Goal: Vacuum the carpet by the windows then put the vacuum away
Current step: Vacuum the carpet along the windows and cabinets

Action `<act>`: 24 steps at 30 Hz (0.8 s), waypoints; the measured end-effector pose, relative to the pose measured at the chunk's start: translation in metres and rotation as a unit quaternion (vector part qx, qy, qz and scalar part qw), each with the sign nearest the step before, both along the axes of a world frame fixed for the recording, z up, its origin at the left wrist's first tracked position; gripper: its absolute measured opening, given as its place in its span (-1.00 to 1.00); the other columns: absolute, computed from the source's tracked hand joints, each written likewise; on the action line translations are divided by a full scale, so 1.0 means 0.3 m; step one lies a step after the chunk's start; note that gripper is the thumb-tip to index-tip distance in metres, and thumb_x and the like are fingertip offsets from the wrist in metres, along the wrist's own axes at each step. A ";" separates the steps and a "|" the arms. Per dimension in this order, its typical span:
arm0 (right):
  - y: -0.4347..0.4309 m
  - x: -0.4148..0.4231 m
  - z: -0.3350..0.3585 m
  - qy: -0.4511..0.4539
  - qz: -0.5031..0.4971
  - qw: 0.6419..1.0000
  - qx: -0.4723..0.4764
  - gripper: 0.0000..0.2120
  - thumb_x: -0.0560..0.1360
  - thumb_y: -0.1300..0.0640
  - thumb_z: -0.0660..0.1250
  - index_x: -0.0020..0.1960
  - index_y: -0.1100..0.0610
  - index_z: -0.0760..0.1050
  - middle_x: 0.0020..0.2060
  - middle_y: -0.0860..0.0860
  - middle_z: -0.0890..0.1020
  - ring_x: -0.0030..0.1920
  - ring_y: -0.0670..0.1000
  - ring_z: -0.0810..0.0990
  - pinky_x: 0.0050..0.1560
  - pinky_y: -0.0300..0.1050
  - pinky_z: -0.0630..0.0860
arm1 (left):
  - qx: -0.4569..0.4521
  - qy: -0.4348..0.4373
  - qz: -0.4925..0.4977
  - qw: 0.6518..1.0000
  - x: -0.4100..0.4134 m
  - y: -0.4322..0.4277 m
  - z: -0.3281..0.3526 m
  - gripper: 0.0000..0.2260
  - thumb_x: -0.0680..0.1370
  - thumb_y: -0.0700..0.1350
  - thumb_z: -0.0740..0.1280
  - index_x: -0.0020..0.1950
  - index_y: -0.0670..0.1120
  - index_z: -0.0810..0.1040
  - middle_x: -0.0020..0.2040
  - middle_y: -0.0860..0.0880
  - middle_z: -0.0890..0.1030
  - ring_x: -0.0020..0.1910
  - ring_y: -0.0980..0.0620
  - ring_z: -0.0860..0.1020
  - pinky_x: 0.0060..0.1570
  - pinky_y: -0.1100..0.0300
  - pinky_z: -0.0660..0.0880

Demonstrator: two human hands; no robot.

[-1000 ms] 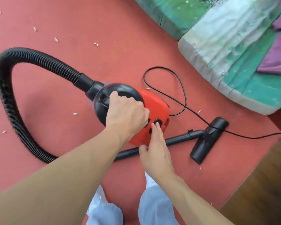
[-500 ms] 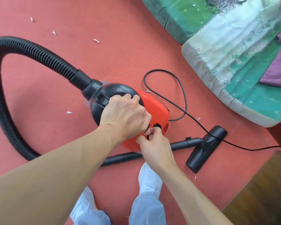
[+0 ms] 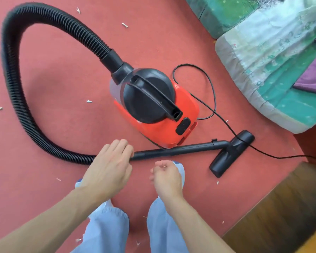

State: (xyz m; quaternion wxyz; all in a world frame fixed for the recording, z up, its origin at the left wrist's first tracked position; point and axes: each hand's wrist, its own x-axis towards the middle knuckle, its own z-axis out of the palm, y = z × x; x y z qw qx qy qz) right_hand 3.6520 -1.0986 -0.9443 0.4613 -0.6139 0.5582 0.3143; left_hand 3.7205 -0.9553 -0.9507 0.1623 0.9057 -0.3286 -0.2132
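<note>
The red and black vacuum cleaner (image 3: 159,128) sits on the red carpet (image 3: 62,84), its handle and switch uncovered. Its black ribbed hose (image 3: 13,88) loops left and round to the black wand (image 3: 181,148), which lies in front of the body and ends in the floor head (image 3: 230,152). My left hand (image 3: 109,165) is over the joint of hose and wand, fingers loosely bent and hiding it. My right hand (image 3: 166,176) hangs beside it, loosely curled and holding nothing.
The black power cord (image 3: 213,99) loops behind the vacuum and runs off to the right over the floor head. Green and white cushions (image 3: 274,70) lie at the upper right. Wooden flooring (image 3: 281,212) borders the carpet at the lower right. Small white scraps (image 3: 88,101) dot the carpet.
Both hands have left the vacuum body. My left hand let go of the handle and moved down to the wand's near end; my right hand drew back from the switch.
</note>
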 end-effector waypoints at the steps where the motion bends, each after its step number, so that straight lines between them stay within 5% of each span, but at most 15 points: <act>1: 0.026 -0.007 -0.024 0.003 -0.011 1.000 0.018 -0.84 0.45 0.13 0.17 -0.05 -0.06 0.47 -0.11 0.00 0.65 -0.07 0.09 0.67 0.08 0.11 0.59 | 0.046 0.022 -0.001 0.999 -0.027 0.065 -0.055 -0.84 0.35 -0.18 0.15 -0.17 -0.12 0.49 -0.23 -0.07 0.46 -0.29 -0.15 0.48 -0.32 -0.01 0.45; 3: 0.071 -0.013 -0.078 0.006 -0.039 0.998 0.057 -0.83 0.52 0.21 0.19 0.06 0.04 0.48 -0.14 0.01 0.63 -0.12 0.08 0.67 0.05 0.04 0.61 | 0.150 0.081 0.017 0.985 -0.056 0.180 -0.155 -0.86 0.29 -0.24 0.31 -0.16 -0.14 0.49 -0.23 -0.10 0.48 -0.26 -0.19 0.52 -0.30 -0.02 0.47; 6: 0.117 0.002 -0.163 -0.010 -0.073 0.992 0.107 -0.79 0.57 0.31 0.19 0.17 0.16 0.48 -0.09 0.05 0.60 -0.19 0.05 0.64 -0.11 -0.09 0.61 | 0.243 0.144 0.090 0.955 -0.070 0.307 -0.286 -0.75 0.42 -0.23 0.32 0.08 -0.14 0.47 0.03 -0.11 0.51 0.07 -0.19 0.50 0.00 -0.03 0.41; 10: 0.161 -0.004 -0.279 -0.005 -0.076 0.990 0.116 -0.81 0.57 0.33 0.15 -0.03 0.13 0.51 -0.08 0.09 0.59 -0.20 0.09 0.65 -0.05 -0.02 0.62 | 0.288 0.089 0.030 0.953 -0.114 0.371 -0.411 -0.72 0.47 -0.13 0.29 0.18 -0.08 0.40 0.12 -0.05 0.47 0.15 -0.09 0.44 0.19 0.02 0.35; 14: 0.175 -0.060 -0.352 0.006 -0.065 0.993 0.101 -0.76 0.59 0.32 0.14 0.22 0.18 0.43 0.03 0.18 0.62 -0.24 0.09 0.67 -0.21 -0.09 0.62 | 0.308 0.012 -0.028 0.951 -0.133 0.388 -0.488 -0.64 0.48 -0.15 0.27 0.28 -0.08 0.38 0.17 -0.05 0.45 0.20 -0.09 0.43 0.37 -0.10 0.25; 17: 0.165 -0.098 -0.369 0.019 -0.036 0.994 0.101 -0.75 0.59 0.32 0.14 0.24 0.19 0.40 0.04 0.21 0.63 -0.28 0.08 0.65 -0.28 -0.12 0.58 | 0.323 0.011 -0.064 0.944 -0.105 0.398 -0.518 -0.72 0.51 -0.19 0.21 0.22 -0.06 0.39 0.13 -0.06 0.41 0.13 -0.07 0.44 0.29 -0.03 0.31; 20: 0.143 -0.110 -0.336 0.023 -0.021 0.994 0.100 -0.76 0.59 0.33 0.14 0.23 0.23 0.43 -0.02 0.21 0.65 -0.30 0.08 0.65 -0.30 -0.13 0.57 | 0.301 0.067 -0.060 0.949 -0.074 0.421 -0.484 -0.74 0.51 -0.01 0.33 0.17 -0.02 0.42 0.09 -0.02 0.38 0.06 -0.03 0.48 0.01 0.12 0.37; 24: 0.144 -0.124 -0.204 0.037 -0.095 0.989 0.110 -0.85 0.59 0.32 0.16 0.13 0.22 0.43 0.01 0.22 0.64 -0.22 0.14 0.66 -0.19 -0.05 0.59 | 0.231 0.097 -0.058 0.966 -0.056 0.435 -0.276 -0.74 0.50 0.12 0.29 0.06 0.02 0.34 -0.13 0.07 0.38 -0.12 -0.04 0.57 -0.12 0.13 0.40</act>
